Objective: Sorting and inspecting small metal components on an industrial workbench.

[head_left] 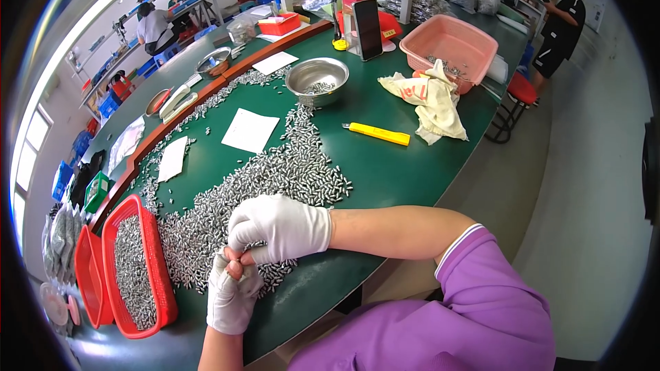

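My left hand and my right hand wear white gloves with bare fingertips. Their fingertips press together over the near part of a spread pile of small silvery metal pieces. Whatever the pinched fingers hold is hidden or too small to make out. Beside my left hand stands a red plastic basket filled with the same pieces. A steel bowl with some pieces inside sits at the far end of the pile.
White paper slips, a yellow utility knife, a cream cloth, a pink basin and an upright phone occupy the green table. A wooden strip runs along the left. Another person stands at the far right near a red stool.
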Available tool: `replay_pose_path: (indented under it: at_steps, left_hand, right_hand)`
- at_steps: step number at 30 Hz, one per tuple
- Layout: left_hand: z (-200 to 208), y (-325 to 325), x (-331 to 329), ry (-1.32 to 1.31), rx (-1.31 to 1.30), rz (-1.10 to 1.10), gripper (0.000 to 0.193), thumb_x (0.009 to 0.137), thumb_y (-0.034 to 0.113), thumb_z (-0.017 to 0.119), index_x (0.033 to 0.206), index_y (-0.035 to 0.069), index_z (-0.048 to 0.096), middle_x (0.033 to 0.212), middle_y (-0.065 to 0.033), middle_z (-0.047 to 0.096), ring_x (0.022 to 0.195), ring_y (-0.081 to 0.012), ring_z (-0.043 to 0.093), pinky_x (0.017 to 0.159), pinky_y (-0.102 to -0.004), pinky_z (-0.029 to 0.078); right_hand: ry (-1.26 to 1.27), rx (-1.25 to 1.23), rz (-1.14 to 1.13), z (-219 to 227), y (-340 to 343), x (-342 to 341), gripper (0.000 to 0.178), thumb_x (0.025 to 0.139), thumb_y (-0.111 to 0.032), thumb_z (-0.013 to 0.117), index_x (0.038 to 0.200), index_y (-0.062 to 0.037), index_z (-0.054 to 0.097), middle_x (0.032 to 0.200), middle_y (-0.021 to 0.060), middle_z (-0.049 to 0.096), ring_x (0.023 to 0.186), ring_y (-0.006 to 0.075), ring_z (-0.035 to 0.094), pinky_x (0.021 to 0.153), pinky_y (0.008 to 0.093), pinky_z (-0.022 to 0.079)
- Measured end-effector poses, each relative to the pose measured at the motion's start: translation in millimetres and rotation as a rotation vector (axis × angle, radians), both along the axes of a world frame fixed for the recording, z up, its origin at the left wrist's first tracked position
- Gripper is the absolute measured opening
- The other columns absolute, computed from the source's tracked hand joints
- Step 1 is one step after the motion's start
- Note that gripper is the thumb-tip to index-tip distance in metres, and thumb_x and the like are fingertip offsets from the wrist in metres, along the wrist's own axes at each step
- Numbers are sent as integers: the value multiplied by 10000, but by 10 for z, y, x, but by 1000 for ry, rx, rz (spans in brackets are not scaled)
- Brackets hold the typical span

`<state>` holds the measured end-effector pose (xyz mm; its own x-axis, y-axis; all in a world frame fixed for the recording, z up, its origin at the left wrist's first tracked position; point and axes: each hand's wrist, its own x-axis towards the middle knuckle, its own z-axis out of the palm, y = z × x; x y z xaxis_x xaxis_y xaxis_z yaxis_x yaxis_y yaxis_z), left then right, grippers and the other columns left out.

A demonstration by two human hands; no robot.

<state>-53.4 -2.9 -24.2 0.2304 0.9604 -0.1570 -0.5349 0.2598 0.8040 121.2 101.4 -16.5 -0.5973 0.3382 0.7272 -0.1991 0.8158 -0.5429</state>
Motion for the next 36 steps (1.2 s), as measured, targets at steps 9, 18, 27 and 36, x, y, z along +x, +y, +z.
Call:
replay_pose_path:
  at_steps: [9,18,27,36]
  left_hand:
    - [33,9,39,73,11,8,393,826,352,742,1038,184,457,670,101,348,493,-28,292,464,-198,238]
    - [40,18,38,48,6,24,343,811,322,759,946,175,481,786,55,498,497,-37,310,472,-199,242]
    - [34,-26,3,12,0,23,262,862,251,693,977,150,481,783,35,474,536,-53,335,501,-211,271]
    - [77,29,1,-13,8,-44,269,905,332,651,974,122,499,720,29,424,549,-65,307,513,-222,268]
  right_hand:
    - [-38,23,-33,1,-4,16,214,708,-151,760,907,-135,684,897,59,631,838,266,620,725,363,515]
    - [-40,14,-43,-5,3,21,210,704,-150,756,898,-129,679,896,63,635,838,274,622,720,371,517]
    - [-9,50,-11,15,4,-11,177,722,-145,751,875,-120,665,871,66,623,831,273,621,733,359,513]
    - [-101,-215,61,10,52,5,170,739,-68,768,875,-62,667,873,72,618,827,221,630,736,319,515]
